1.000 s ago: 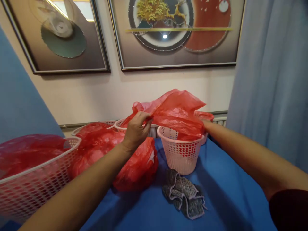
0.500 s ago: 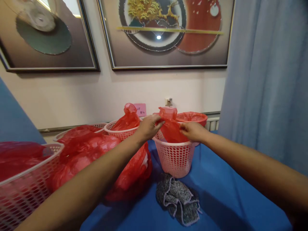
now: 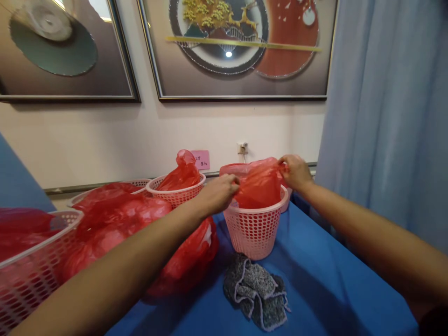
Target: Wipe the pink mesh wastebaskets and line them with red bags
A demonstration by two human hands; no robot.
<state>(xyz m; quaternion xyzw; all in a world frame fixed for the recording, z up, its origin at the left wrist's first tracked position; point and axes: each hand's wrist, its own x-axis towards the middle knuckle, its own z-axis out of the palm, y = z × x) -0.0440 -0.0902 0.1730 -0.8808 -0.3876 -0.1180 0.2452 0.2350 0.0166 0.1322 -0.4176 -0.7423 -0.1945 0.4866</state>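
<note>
Red bag (image 3: 261, 186) wider (blue tablecloth (image 3: 315, 280), curtain (image 3: 385, 116))

Hands: we count two, a left hand (image 3: 220, 192) and a right hand (image 3: 297, 171).
Pink baskets: we count five on the table (image 3: 325, 280): the large basket (image 3: 31, 266) at its left edge, the middle basket (image 3: 255, 228), and three along its far edge, two of those mostly hidden.
Red bags: the held bag (image 3: 261, 186), the bunched bag (image 3: 184, 171); the left heap (image 3: 115, 219) we cannot count.
Grey cloth (image 3: 255, 294): one.
Framed pictures: two, the left picture (image 3: 70, 51) and the right picture (image 3: 241, 42).
</note>
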